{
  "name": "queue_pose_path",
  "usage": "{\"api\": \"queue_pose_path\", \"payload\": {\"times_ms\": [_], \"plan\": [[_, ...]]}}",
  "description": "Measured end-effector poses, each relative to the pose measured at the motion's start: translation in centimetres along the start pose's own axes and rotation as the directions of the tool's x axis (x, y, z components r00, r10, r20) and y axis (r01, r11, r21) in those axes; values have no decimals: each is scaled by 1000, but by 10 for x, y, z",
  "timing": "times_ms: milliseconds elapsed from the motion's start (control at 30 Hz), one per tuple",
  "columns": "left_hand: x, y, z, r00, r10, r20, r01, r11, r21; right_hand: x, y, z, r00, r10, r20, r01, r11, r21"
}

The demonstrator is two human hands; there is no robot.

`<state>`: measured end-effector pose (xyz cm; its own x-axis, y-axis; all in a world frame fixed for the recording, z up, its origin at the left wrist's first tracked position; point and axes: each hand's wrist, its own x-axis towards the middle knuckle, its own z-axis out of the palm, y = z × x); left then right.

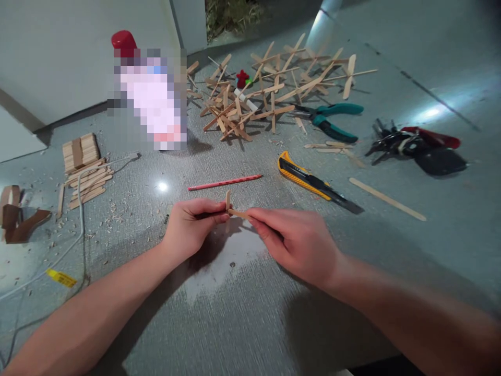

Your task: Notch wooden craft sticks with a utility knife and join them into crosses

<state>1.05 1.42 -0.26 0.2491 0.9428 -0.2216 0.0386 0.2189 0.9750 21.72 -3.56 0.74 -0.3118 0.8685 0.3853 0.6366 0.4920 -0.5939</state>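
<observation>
Your left hand (191, 227) had its fingers closed on a short stick piece (227, 199). Your right hand (297, 243) had its fingers closed on a second stick (237, 213). Both were held just above the table (242, 313), near the pink pencil (225, 182). The short stick piece stood upright. The second stick lay crosswise, tip pointing left. Best bet: pinch close to the crossing, keep the pieces square and touching.

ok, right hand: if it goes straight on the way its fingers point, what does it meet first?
The right hand points left and slightly away, pinching the stick pieces. Straight on, it would probably first meet the left hand, whose fingertips hold the same pieces; both hands look level.
</observation>
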Motion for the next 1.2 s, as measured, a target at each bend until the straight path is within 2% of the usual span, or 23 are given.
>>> {"api": "queue_pose_path", "payload": {"times_ms": [367,667,900,1033,1133,1200], "plan": [[1,-3,-1,998,-63,24,63,998,-6,1,-4,0,997,78,23,-80,995,62],[1,0,1,996,-65,54,62,997,49,7,-2,-10,979,123,164,-134,989,60],[-1,1,2,998,-62,-28,64,996,58,1,-10,2,978,202,50,-206,974,99],[-2,2,4,998,-45,-44,48,998,49,-3,-13,12,980,198,-5,-197,977,86],[-2,2,3,999,-33,-33,35,997,64,-3,-13,12,986,164,9,-164,986,41],[-2,1,2,1000,-22,-13,23,995,99,-1,-11,7,986,153,66,-155,988,25]]}}
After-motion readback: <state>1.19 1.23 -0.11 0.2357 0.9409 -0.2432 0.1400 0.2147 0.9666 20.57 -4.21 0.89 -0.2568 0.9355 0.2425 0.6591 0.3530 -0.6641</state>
